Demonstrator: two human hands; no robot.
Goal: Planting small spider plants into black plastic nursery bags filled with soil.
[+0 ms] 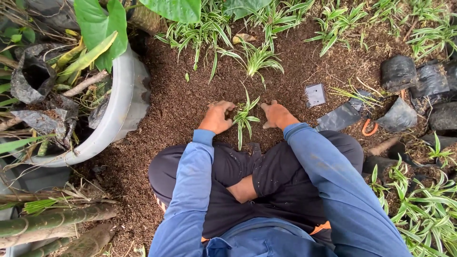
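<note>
- A small square grey tag (315,94) lies flat on the brown soil (190,104), up and to the right of the hands.
- Just right of it, a flattened black plastic bag (339,117) lies on the ground; more black plastic bags (398,72), rounded and filled, sit at the right edge.
- An orange-handled tool (368,127) lies between those bags; only its loop handle shows.
- At the left, a white tub (121,102) holds leaves, sticks and crumpled black plastic.
- A small striped green plant (244,116) stands upright in the soil, right in front of the squatting person's knees.
- The left hand (217,117) rests on the soil, touching the plant's left side, fingers curled downward and pressing the earth.
- The right hand (276,114) rests on the soil at the plant's right side, fingers bent, palm down.
- Neither hand grips anything; both press soil about the plant's base.
- Both arms wear blue sleeves and reach forward over the knees.
</note>
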